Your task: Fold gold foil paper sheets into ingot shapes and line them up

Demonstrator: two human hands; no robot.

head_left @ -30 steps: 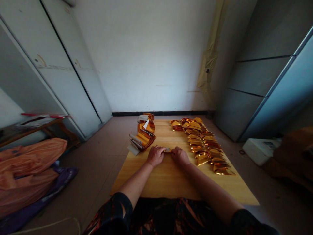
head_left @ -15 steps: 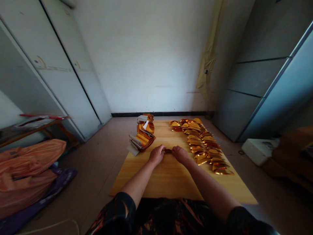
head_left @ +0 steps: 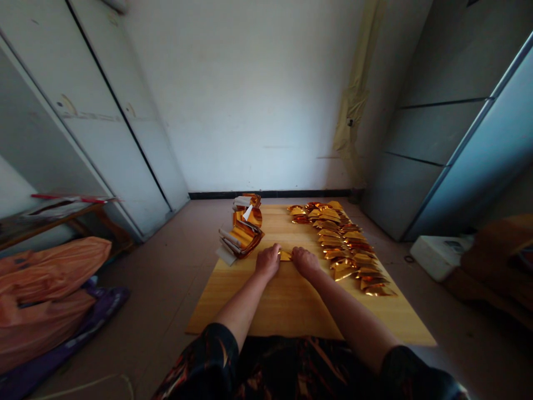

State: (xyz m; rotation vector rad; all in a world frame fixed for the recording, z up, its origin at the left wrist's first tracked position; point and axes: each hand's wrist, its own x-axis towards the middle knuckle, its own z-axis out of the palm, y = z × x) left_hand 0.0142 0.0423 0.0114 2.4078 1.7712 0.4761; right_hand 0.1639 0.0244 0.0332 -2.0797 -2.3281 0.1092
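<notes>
A small piece of gold foil paper (head_left: 285, 256) is stretched between my two hands, just above or on the wooden board (head_left: 287, 300). Its left end is gripped by my left hand (head_left: 268, 261), fingers closed. On the other end, my right hand (head_left: 306, 261) is closed too. The fingers cover both ends, so only the shiny middle shows. To the left stands a curved stack of gold and grey-backed paper sheets (head_left: 245, 230). On the right, folded gold paper pieces (head_left: 333, 241) lie in overlapping rows.
Pale cabinets (head_left: 125, 128) rise at the left, and a grey refrigerator-like cabinet (head_left: 433, 122) at the right. Orange plastic bags (head_left: 50, 278) lie at the far left. A white box (head_left: 437, 258) sits on the floor right of the board.
The paper between my hands has turned from dark to bright gold as its angle changed. My hands have stayed in nearly the same place, and the view has shifted slightly.
</notes>
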